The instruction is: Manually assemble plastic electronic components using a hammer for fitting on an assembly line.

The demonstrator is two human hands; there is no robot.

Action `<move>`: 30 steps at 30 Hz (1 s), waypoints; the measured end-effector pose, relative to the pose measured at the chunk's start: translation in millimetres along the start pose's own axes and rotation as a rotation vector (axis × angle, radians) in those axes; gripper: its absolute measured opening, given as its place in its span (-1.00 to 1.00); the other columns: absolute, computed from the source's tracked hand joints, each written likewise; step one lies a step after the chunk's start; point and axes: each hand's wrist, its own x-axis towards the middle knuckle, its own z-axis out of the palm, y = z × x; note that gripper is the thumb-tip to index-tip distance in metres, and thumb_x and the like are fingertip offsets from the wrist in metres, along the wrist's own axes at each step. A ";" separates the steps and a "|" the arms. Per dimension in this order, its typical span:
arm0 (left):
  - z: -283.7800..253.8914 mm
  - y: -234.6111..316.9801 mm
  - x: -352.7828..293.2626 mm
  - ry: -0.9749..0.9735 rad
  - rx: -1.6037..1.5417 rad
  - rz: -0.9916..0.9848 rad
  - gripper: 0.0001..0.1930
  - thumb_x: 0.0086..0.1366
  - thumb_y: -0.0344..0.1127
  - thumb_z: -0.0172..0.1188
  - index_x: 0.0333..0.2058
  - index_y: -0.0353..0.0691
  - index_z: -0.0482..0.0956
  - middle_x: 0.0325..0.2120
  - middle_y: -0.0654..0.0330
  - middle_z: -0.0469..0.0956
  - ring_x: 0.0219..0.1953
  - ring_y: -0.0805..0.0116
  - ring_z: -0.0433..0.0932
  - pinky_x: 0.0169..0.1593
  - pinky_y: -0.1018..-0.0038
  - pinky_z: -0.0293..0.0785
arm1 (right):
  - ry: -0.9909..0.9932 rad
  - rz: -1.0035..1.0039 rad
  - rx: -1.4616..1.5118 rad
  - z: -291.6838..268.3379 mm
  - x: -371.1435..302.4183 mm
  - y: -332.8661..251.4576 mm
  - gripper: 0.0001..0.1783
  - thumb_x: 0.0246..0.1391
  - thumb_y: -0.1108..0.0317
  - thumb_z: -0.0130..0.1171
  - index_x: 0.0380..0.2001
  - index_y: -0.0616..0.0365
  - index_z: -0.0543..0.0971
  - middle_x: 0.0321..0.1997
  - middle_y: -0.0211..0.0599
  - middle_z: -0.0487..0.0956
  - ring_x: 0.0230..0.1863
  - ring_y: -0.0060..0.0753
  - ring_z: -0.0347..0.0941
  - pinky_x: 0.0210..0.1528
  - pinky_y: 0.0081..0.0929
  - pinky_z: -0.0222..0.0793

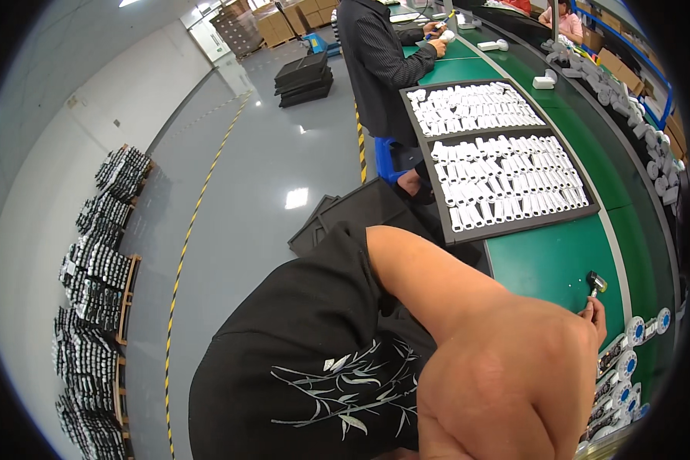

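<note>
In the head view, the person's bare left hand (506, 376) looms close to the lens at five o'clock; its fingers are turned out of sight, so I cannot tell what they grip. The right hand (596, 318), mostly hidden behind it, closes on the thin handle of a small mallet with a black and clear yellowish head (597, 281), between three and four o'clock over the smooth green worktop (544, 257). The hands look apart in depth. At four o'clock, just below, lie white parts with blue-ringed round ends (627, 364). At two o'clock, dark rectangular trays (475, 234) hold rows of white handheld pieces (506, 180).
</note>
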 end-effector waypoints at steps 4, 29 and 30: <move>-9.0 5.7 6.6 0.030 0.145 0.007 -0.71 0.21 -0.29 0.05 -0.65 -0.22 0.27 -0.62 0.17 0.38 -0.69 0.25 0.33 -0.66 0.44 0.22 | 0.016 -0.017 -0.008 0.2 -1.3 -6.2 -0.78 0.27 0.32 0.00 -0.18 0.20 0.56 -0.56 -0.51 0.38 -0.51 -0.72 0.24 -0.47 -0.70 0.12; -58.5 -18.4 60.1 -0.090 0.887 0.098 -0.85 0.22 -0.39 0.04 -0.51 -0.29 0.43 -0.49 0.09 0.51 -0.57 0.24 0.46 -0.54 0.43 0.38 | 0.044 -0.143 -0.206 7.5 15.6 77.6 -0.80 0.19 0.32 0.06 -0.21 0.15 0.59 -0.51 -0.32 0.54 -0.47 -0.53 0.41 -0.40 -0.56 0.30; -62.4 -14.9 65.2 -0.080 0.877 0.096 -0.86 0.22 -0.39 0.04 -0.51 -0.29 0.44 -0.48 0.09 0.52 -0.56 0.24 0.46 -0.53 0.43 0.39 | 0.091 -0.113 -0.208 5.9 15.1 131.0 -0.80 0.21 0.30 0.06 -0.20 0.14 0.59 -0.54 -0.41 0.50 -0.51 -0.68 0.33 -0.46 -0.66 0.23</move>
